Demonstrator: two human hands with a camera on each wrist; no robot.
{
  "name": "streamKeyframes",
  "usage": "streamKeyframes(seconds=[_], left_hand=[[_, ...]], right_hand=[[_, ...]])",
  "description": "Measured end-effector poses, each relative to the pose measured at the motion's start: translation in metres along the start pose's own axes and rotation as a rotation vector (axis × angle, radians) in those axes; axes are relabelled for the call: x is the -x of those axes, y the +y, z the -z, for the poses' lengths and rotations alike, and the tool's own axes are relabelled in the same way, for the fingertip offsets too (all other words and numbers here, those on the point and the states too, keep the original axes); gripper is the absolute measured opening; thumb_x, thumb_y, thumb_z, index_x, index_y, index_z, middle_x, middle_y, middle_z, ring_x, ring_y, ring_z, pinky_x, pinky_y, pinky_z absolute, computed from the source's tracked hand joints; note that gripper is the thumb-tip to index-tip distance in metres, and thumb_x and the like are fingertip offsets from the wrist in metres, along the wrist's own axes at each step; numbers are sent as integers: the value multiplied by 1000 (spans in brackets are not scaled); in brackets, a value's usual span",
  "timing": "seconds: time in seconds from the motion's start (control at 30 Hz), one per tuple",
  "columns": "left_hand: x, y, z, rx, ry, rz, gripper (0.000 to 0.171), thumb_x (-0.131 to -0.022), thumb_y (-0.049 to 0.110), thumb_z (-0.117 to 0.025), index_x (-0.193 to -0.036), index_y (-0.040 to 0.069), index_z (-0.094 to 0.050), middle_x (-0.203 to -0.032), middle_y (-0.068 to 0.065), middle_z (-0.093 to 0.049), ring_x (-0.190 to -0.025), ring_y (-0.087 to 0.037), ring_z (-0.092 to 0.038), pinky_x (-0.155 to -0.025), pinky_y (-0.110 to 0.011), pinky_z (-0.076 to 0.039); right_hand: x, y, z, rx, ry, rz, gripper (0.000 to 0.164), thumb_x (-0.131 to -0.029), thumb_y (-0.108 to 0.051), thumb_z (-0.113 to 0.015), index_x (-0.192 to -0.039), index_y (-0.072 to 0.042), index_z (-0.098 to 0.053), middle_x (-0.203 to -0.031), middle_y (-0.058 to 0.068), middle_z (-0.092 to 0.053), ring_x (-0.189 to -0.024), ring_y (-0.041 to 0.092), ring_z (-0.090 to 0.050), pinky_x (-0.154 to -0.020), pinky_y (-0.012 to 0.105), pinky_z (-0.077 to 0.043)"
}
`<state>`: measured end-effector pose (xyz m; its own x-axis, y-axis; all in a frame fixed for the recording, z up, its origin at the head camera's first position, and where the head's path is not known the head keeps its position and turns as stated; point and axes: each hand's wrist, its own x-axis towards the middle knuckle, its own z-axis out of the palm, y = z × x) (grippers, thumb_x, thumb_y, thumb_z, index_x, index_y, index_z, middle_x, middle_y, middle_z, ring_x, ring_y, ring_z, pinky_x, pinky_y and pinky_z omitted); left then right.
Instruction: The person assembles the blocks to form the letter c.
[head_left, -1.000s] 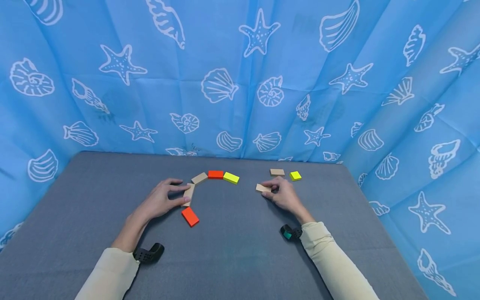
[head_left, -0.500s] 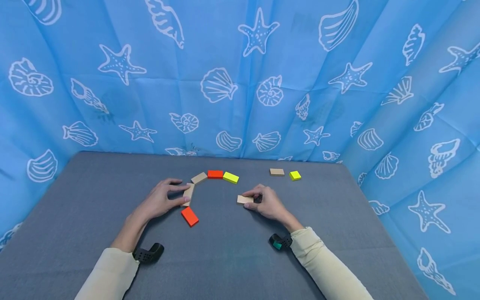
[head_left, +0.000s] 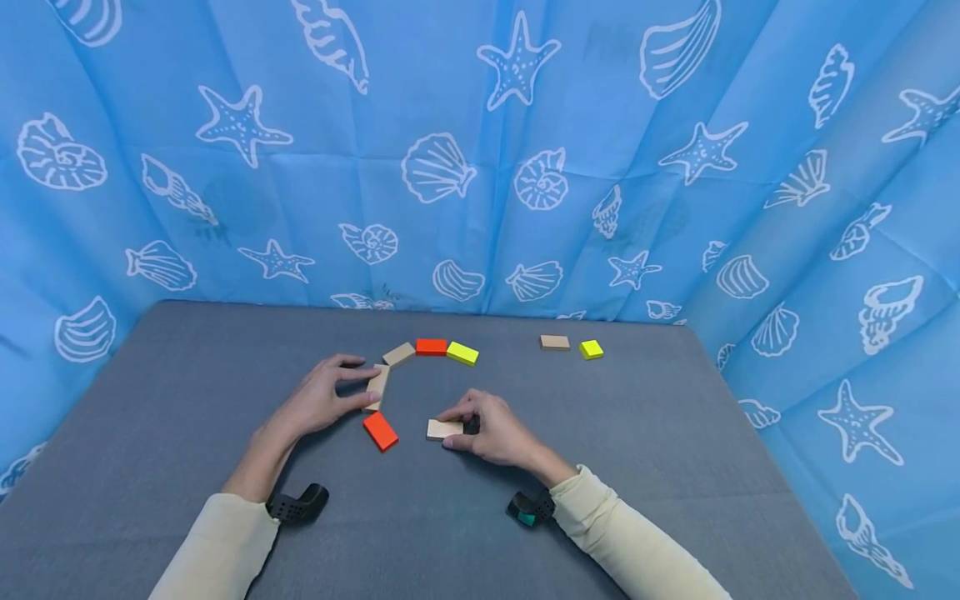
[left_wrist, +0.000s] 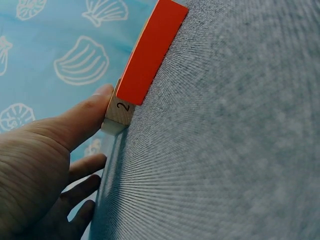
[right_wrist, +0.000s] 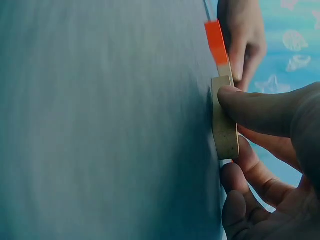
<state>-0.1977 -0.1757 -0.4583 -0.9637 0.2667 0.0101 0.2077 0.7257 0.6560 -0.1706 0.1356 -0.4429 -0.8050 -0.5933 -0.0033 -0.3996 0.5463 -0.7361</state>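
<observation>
My left hand pinches a plain wooden block lying in a curved row, thumb and index finger at its ends. In the left wrist view, that block's end bears a "2", and my thumb presses against it. Touching its near end is a red block. With thumb and fingers, my right hand holds another wooden block low over the table, a short way right of the red one. The right wrist view shows this held block from its side.
The row continues at the back with a wooden block, a second red block and a yellow block. Further right lie a wooden block and a yellow one. A blue shell-print curtain hangs behind the grey table.
My right hand has carried its wooden block left and nearer to me, from beside the back right blocks toward the front red block. The left hand has stayed in place.
</observation>
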Motion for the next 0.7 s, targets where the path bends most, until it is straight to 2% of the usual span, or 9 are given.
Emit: streamKeyframes(seconds=[0.3, 0.7], left_hand=[[0, 0, 0, -5, -2, 13, 55, -92, 42, -75, -139, 16, -65, -149, -20, -48, -138, -46, -37, -105, -72, -32], [1, 2, 1, -7, -5, 12, 55, -93, 42, -75, -139, 16, -64, -149, -20, -47, -138, -47, -37, -106, -72, -31]], right_hand=[[-4, -16, -16, 3, -61, 29, 33, -87, -19, -84, -119, -18, -78, -96, -6, -61, -88, 13, -53, -75, 27, -41], [-8, -24, -24, 27, -73, 48, 33, -87, -24, -84, -120, -22, -78, -95, -10, -62, -89, 11, -53, -78, 27, -40]])
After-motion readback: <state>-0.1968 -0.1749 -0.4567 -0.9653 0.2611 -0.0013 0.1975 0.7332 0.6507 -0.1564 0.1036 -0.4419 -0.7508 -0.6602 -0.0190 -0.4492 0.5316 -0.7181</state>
